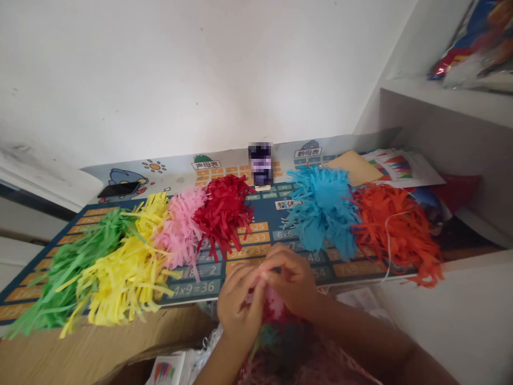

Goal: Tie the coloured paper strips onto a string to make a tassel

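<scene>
My left hand (242, 299) and my right hand (290, 278) meet at the mat's front edge, with thumbs and fingers pinched together. What they pinch is too small or hidden to make out. Pink and red material (274, 305) shows just below and behind the fingers. Left of my hands, tassel bunches lie on the printed mat (196, 287): green (76, 267), yellow (128, 272), pink (182, 224) and red (226, 211). A blue bunch (324, 208) and an orange one (396, 230), crossed by a white string (387, 235), lie to the right.
A dark phone (120, 190) lies at the mat's back left. A pixelated object (261, 163) stands by the white wall. Printed cards (404, 167) and a tan paper (355, 167) are at back right, beside a shelf (449, 99). Below are a printed packet (166, 370) and clear plastic.
</scene>
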The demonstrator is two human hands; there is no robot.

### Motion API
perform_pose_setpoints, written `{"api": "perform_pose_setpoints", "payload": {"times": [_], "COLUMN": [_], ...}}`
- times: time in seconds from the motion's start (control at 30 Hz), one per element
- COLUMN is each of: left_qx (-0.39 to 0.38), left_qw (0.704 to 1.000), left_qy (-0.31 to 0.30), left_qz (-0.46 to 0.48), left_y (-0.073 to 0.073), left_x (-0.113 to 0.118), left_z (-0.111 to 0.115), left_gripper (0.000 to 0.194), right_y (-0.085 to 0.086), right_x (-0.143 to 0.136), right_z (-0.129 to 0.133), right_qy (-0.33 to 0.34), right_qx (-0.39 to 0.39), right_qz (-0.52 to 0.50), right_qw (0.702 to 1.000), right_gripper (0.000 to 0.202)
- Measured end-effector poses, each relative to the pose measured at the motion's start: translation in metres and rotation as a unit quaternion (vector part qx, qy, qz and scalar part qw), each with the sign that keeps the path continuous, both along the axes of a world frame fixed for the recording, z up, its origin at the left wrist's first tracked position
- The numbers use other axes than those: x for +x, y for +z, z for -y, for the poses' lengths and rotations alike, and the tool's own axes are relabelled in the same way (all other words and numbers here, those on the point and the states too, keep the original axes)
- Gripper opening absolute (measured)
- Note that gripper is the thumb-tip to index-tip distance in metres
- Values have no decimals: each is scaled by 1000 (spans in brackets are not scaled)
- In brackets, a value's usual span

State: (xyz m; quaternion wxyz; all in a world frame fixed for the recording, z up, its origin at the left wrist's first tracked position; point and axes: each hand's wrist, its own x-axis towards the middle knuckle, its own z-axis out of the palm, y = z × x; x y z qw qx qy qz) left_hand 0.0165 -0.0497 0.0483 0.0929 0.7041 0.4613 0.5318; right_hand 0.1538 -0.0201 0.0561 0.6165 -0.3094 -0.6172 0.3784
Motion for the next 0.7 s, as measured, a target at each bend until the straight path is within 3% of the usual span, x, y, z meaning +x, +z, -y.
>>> {"api": "perform_pose_setpoints", "payload": {"times": [0.17, 0.23, 0.3, 0.37, 0.4, 0.43, 0.47, 0.53, 0.7], "left_qx": [-105, -174, -209, -199, -185, -173, -163, -157, -185], "left_qw": [992, 966, 917, 863, 846, 836, 833, 841, 878], "left_qy": [13, 25, 18, 7, 4, 4, 8, 20, 65], "left_qz": [73, 188, 340, 464, 500, 520, 528, 517, 436], "left_y": [-9, -10, -8, -4, -2, 0, 1, 0, -17], "left_x": [-3, -5, -9, -14, -17, -20, -22, -24, -23], "left_z": [-2, -5, -11, -18, -21, -24, -25, -26, -21], "left_gripper": [13, 13, 13, 14, 16, 18, 20, 22, 25], "right_y": [11, 18, 23, 22, 19, 15, 10, -1, -23], "right_x": [2, 14, 36, 68, 84, 100, 115, 137, 152], "right_z": [-7, -30, -70, -120, -144, -165, -183, -205, -209], "right_qy": [18, 23, -24, -114, -148, -140, -130, -117, -101], "right_qx": [73, 74, 47, -18, -60, -101, -127, -148, -142], "right_qz": [79, 146, 255, 419, 520, 622, 655, 694, 716], "right_qw": [994, 986, 966, 901, 839, 764, 734, 695, 676], "right_gripper": [8, 9, 16, 22, 25, 28, 25, 22, 25]}}
